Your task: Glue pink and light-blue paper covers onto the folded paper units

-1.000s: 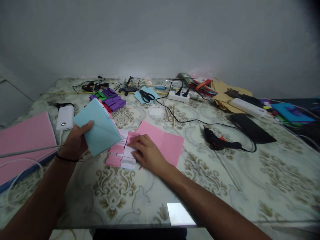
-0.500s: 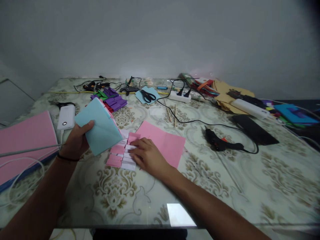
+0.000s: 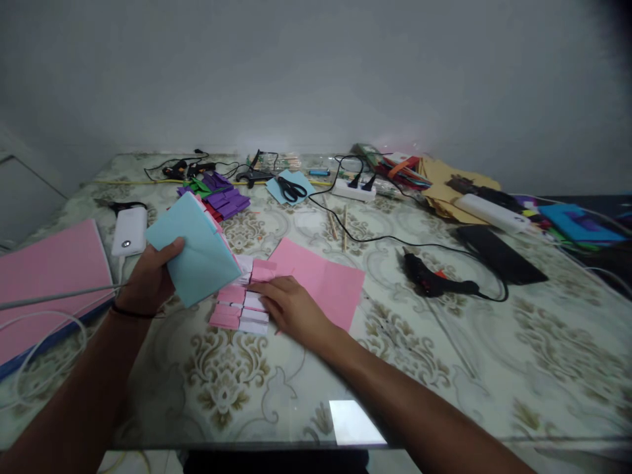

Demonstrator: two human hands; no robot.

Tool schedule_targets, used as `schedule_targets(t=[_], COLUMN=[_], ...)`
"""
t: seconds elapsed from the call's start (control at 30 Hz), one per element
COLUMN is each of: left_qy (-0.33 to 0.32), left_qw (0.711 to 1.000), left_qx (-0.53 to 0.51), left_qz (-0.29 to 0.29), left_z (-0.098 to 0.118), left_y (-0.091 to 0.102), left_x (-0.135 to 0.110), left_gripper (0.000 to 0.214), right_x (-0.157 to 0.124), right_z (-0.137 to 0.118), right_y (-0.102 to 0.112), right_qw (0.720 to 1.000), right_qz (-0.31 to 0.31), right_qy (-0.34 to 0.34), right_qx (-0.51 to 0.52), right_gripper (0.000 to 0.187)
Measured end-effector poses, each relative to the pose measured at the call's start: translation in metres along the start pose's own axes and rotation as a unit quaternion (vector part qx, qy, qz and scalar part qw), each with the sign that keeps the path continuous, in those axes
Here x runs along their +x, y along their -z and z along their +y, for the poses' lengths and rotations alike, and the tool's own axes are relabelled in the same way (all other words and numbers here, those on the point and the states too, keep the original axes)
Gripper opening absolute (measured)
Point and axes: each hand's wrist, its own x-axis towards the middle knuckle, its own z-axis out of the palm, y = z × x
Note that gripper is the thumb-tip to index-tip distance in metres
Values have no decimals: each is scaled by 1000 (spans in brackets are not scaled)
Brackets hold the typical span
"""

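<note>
My left hand (image 3: 157,268) grips a light blue folded paper piece (image 3: 197,250), thumb on its face; pink paper edges show along its right side. On the table my right hand (image 3: 291,299) rests its fingers on a woven pink and white paper piece (image 3: 232,309), made of folded strips in a checker pattern. The fingers are stretched out and cover its right part. Partly under the right hand and behind it lies a pink paper sheet (image 3: 326,280).
A black glue gun (image 3: 434,276) lies to the right, its cable running to a white power strip (image 3: 353,191). Black-handled scissors (image 3: 291,189) lie on blue paper. Purple folded strips (image 3: 227,197), a white power bank (image 3: 129,230) and a pink pad (image 3: 54,283) are on the left.
My right hand's fingers have shifted slightly over the woven paper piece. My left hand keeps holding the blue paper almost unmoved.
</note>
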Motion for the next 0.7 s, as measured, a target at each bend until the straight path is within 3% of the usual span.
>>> schedule_targets(t=[0.13, 0.33, 0.7], left_qy=[-3, -12, -10], left_qw=[1000, 1000, 1000], left_qx=[-2, -14, -25], left_qz=[-6, -9, -5], left_z=[0, -2, -1], left_y=[0, 4, 2], left_x=[0, 1, 2], left_gripper=[90, 86, 79], right_x=[1, 4, 5], right_z=[1, -1, 1], right_y=[-2, 1, -2], right_qw=[1000, 997, 1000], right_qz=[2, 56, -10], right_qy=[4, 9, -14], right_qx=[-5, -54, -26], right_gripper=[27, 18, 26])
